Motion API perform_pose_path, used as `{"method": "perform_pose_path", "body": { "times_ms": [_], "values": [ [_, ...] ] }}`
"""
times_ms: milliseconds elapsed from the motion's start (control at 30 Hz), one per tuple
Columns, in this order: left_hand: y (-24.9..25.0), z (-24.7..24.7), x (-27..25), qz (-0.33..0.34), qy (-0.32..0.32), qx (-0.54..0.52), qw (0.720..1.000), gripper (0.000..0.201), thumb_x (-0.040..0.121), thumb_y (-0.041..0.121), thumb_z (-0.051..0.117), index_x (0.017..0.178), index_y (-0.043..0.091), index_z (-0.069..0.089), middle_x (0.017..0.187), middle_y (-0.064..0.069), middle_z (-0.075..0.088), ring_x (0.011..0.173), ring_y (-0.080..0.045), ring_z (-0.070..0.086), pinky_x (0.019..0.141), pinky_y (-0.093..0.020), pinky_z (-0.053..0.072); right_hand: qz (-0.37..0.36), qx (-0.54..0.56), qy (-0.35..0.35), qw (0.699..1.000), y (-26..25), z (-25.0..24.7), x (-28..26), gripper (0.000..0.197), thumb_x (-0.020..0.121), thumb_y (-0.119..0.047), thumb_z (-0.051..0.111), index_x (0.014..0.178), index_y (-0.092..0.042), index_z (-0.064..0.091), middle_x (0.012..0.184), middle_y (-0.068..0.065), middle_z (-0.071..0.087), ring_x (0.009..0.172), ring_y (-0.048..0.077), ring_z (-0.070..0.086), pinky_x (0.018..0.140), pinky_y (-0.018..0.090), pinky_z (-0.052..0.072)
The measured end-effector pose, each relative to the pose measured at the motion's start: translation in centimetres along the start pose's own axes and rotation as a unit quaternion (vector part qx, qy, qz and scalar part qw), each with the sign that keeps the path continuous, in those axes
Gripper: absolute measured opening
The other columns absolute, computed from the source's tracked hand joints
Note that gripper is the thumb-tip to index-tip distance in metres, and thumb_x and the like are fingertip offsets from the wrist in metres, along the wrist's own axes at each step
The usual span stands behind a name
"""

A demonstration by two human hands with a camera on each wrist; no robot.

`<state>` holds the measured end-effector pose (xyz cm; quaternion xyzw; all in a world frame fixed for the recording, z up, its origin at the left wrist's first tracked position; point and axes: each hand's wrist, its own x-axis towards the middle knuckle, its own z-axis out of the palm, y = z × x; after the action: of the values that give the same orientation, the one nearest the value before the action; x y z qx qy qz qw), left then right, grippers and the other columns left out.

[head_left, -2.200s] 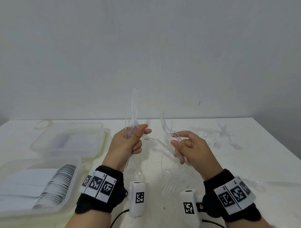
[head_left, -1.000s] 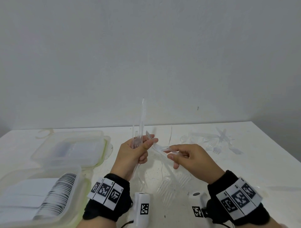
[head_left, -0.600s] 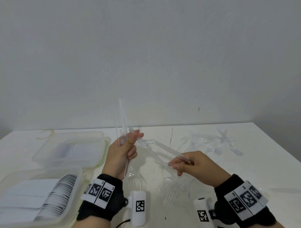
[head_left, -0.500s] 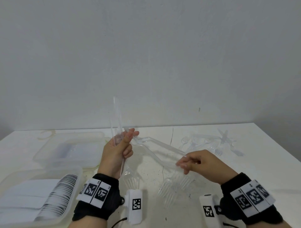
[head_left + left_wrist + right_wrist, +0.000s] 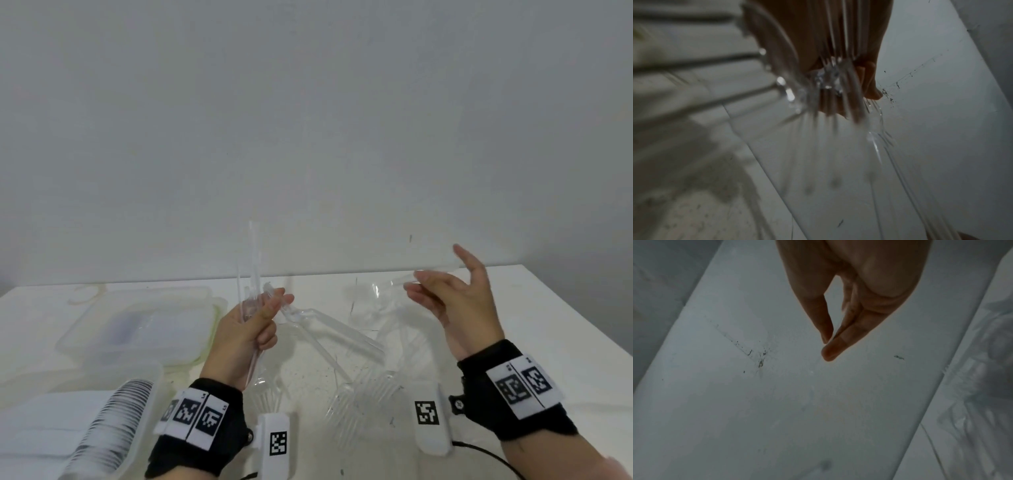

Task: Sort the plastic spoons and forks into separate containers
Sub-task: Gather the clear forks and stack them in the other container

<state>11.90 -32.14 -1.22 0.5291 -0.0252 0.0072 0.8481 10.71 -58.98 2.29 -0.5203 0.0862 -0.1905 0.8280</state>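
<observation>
My left hand [image 5: 274, 318] grips a bunch of clear plastic forks [image 5: 253, 274]. Some handles stand upright above the fist, and two more [image 5: 335, 332] slant down to the right. Close up, the forks [image 5: 830, 81] fan out from under the curled fingers [image 5: 869, 78]. My right hand [image 5: 431, 284] is lifted to the right of the bunch, apart from it, with its fingers loose. From the wrist, the right hand [image 5: 828, 340] has thumb and fingertips nearly meeting, with nothing plainly between them. A faint clear strip passes by those fingertips; I cannot tell whether it is held.
A lidded clear tub [image 5: 137, 325] sits at the left. In front of it, an open tub [image 5: 147, 377] holds a packed row of stacked pieces. Several clear forks [image 5: 359, 397] lie between my wrists. More clear cutlery [image 5: 368, 294] lies farther back on the white table [image 5: 513, 342].
My right hand slid out along the slanting fork handles, let go of their ends and rose up to the right. The left hand kept the bunch.
</observation>
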Motion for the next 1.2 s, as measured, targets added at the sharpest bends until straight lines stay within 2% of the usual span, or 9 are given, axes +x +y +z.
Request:
{"method": "perform_pose_path", "body": {
  "times_ms": [167, 300, 433, 700, 867, 967, 1033, 1100, 1200],
  "values": [
    [-0.1, 0.7, -0.6, -0.028, 0.006, 0.003, 1.000, 0.046, 0.073, 0.026, 0.073, 0.110, 0.001, 0.063, 0.106, -0.011, 0.073, 0.040, -0.003, 0.030, 0.041, -0.013, 0.030, 0.124, 0.069, -0.027, 0.990, 1.1, 1.3, -2.0, 0.042, 0.079, 0.007, 0.066, 0.118, 0.000, 0.051, 0.078, 0.016, 0.072, 0.073, 0.026, 0.073, 0.062, 0.027, 0.059],
    [-0.5, 0.9, -0.9, -0.027, -0.023, 0.010, 0.999, 0.039, 0.069, 0.031, 0.083, 0.092, 0.004, 0.068, 0.070, -0.003, 0.063, 0.041, -0.005, 0.030, 0.041, -0.015, 0.029, 0.165, -0.003, -0.044, 0.985, 3.0, 2.1, -3.3, 0.054, 0.060, -0.009, 0.078, 0.108, 0.003, 0.057, 0.080, 0.015, 0.070, 0.063, 0.020, 0.068, 0.058, 0.028, 0.058],
    [-0.5, 1.2, -1.0, -0.026, -0.016, 0.015, 0.999, 0.030, 0.079, 0.021, 0.069, 0.103, 0.003, 0.067, 0.107, -0.011, 0.072, 0.041, -0.004, 0.029, 0.042, -0.014, 0.029, 0.183, -0.056, -0.070, 0.979, 4.2, 2.0, -3.9, 0.041, 0.063, -0.021, 0.081, 0.093, 0.005, 0.066, 0.067, 0.006, 0.063, 0.058, 0.015, 0.060, 0.066, 0.033, 0.058],
    [-0.6, 1.2, -1.0, -0.012, -0.001, 0.021, 1.000, 0.030, 0.081, 0.021, 0.071, 0.103, 0.002, 0.066, 0.107, -0.008, 0.073, 0.041, -0.004, 0.029, 0.041, -0.013, 0.029, 0.145, -0.138, -0.135, 0.970, 4.0, 1.7, -4.9, 0.037, 0.065, -0.024, 0.079, 0.087, 0.002, 0.066, 0.065, 0.008, 0.063, 0.060, 0.019, 0.062, 0.059, 0.032, 0.057],
    [-0.4, 1.5, -1.1, -0.007, -0.005, 0.035, 0.999, 0.040, 0.079, 0.023, 0.069, 0.108, -0.004, 0.064, 0.065, 0.007, 0.067, 0.040, -0.004, 0.028, 0.041, -0.013, 0.028, 0.067, -0.286, -0.324, 0.899, 2.5, 1.6, -4.4, 0.030, 0.096, -0.022, 0.055, 0.121, -0.036, 0.063, 0.081, 0.009, 0.072, 0.065, 0.019, 0.065, 0.070, 0.032, 0.057],
    [-0.6, 1.8, -1.3, -0.013, -0.012, 0.050, 0.999, 0.029, 0.079, 0.025, 0.075, 0.099, 0.004, 0.073, 0.078, -0.006, 0.068, 0.042, -0.006, 0.028, 0.042, -0.016, 0.029, -0.008, -0.378, -0.403, 0.834, 2.6, 1.8, -3.9, 0.038, 0.099, -0.031, 0.047, 0.127, -0.057, 0.050, 0.086, -0.001, 0.071, 0.072, 0.008, 0.064, 0.080, 0.020, 0.049],
    [-0.8, 2.1, -1.5, -0.029, -0.016, 0.053, 0.998, 0.036, 0.076, 0.025, 0.080, 0.102, 0.002, 0.072, 0.056, -0.005, 0.050, 0.042, -0.008, 0.028, 0.043, -0.017, 0.029, -0.068, -0.406, -0.412, 0.813, 3.2, 2.2, -4.0, 0.038, 0.097, -0.041, 0.045, 0.127, -0.064, 0.043, 0.083, -0.001, 0.064, 0.074, 0.002, 0.058, 0.078, 0.015, 0.045],
    [-1.0, 2.6, -1.6, -0.044, -0.012, 0.045, 0.998, 0.047, 0.073, 0.025, 0.076, 0.108, -0.006, 0.067, 0.048, 0.002, 0.037, 0.041, -0.008, 0.029, 0.043, -0.017, 0.029, -0.115, -0.409, -0.403, 0.811, 4.0, 2.5, -4.2, 0.038, 0.097, -0.042, 0.045, 0.129, -0.061, 0.043, 0.081, -0.004, 0.058, 0.078, 0.004, 0.056, 0.077, 0.014, 0.045],
    [-1.0, 2.9, -1.6, -0.048, -0.015, 0.024, 0.998, 0.042, 0.074, 0.022, 0.070, 0.102, -0.008, 0.060, 0.050, 0.009, 0.049, 0.040, -0.007, 0.031, 0.042, -0.016, 0.030, -0.081, -0.344, -0.399, 0.846, 5.0, 2.6, -4.7, 0.040, 0.097, -0.030, 0.048, 0.131, -0.052, 0.049, 0.100, -0.004, 0.064, 0.091, 0.008, 0.062, 0.078, 0.025, 0.055]
  ]
}}
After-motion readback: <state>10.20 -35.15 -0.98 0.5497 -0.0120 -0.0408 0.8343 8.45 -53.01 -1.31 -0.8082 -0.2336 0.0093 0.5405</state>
